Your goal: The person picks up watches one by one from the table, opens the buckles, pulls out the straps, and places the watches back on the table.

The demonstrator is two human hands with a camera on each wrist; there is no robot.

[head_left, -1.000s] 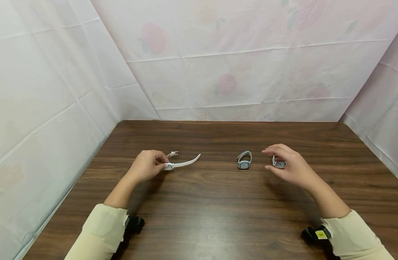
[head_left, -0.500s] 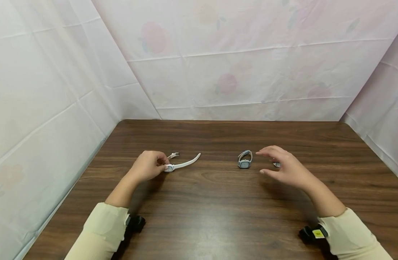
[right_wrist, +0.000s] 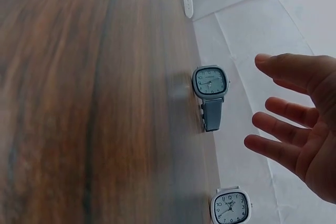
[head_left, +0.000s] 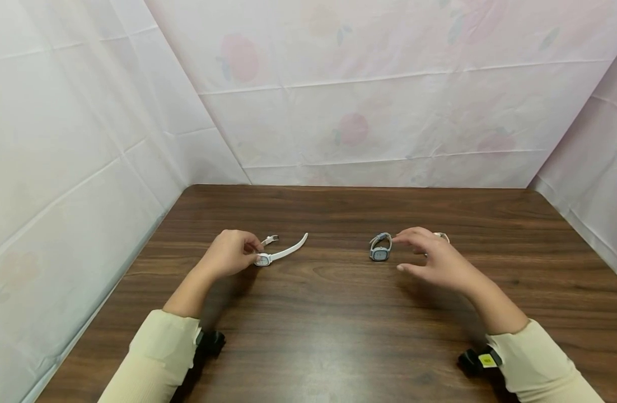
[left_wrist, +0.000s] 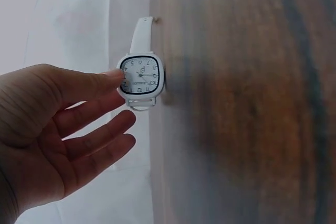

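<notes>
My left hand (head_left: 231, 253) pinches a white wristwatch (head_left: 264, 259) by its square case, between thumb and fingers. Its white strap lies unfastened, one end curving to the right and the buckle end at the back. In the left wrist view, the thumb (left_wrist: 113, 78) overlaps the dial's edge. My right hand (head_left: 433, 258) hovers with parted fingers just right of a grey-blue wristwatch (head_left: 380, 254), holding nothing. That watch stands with its strap fastened in a loop. Behind the right hand, mostly hidden in the head view, is another white wristwatch (right_wrist: 230, 207).
The watches are on a brown wood-grain table (head_left: 308, 313). Pale fruit-patterned cloth (head_left: 359, 101) hangs behind its far edge and at both sides. A black wrist camera (head_left: 472, 361) sits under the right sleeve, with another under the left sleeve.
My right hand has moved left, away from the second white watch and up to the grey-blue one. The left hand keeps its pinch, and the white watch has barely shifted.
</notes>
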